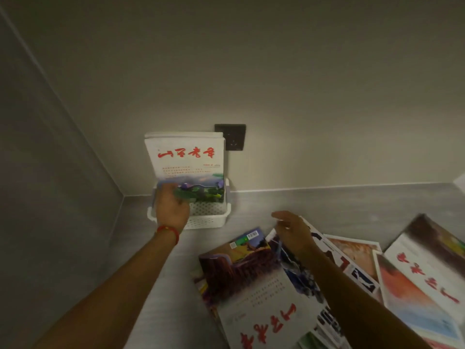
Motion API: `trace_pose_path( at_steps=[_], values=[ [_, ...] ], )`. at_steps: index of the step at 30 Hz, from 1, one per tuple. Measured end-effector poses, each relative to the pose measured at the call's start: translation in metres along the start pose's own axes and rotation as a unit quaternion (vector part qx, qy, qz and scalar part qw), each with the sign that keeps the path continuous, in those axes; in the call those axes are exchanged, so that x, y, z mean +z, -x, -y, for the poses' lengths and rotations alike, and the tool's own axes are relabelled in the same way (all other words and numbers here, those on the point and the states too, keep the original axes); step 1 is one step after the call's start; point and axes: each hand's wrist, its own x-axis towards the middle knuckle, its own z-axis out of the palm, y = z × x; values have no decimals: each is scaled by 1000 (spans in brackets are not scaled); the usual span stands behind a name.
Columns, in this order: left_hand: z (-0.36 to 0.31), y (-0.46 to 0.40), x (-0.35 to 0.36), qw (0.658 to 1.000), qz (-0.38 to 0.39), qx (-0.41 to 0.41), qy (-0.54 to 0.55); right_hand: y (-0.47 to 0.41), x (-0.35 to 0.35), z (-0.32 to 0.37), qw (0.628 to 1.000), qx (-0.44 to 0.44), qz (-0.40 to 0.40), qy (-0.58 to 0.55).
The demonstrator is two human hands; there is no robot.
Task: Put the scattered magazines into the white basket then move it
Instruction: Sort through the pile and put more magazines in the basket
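Observation:
A white perforated basket stands against the back wall. Magazines stand upright in it; the front magazine has a white cover with red lettering and a landscape picture. My left hand reaches into the basket's left side and touches that magazine's lower left corner; I cannot tell if it grips it. My right hand hovers with fingers apart over several scattered magazines lying overlapped on the grey surface at the lower right.
A dark wall socket sits just behind the basket's right side. A side wall closes off the left. More magazines spread toward the right edge of the grey countertop.

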Motion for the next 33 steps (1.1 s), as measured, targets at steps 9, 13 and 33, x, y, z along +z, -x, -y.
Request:
trace_pose_path(
  at_steps=[9, 13, 33],
  values=[
    [-42, 174, 153, 930, 299, 185, -106, 81, -149, -157, 971, 165, -158, 73],
    [-66, 232, 212, 870, 407, 222, -169, 102, -217, -221, 917, 272, -281, 76],
    [-85, 284, 260, 844, 439, 174, -255, 104, -268, -284, 908, 245, -303, -151]
  ],
)
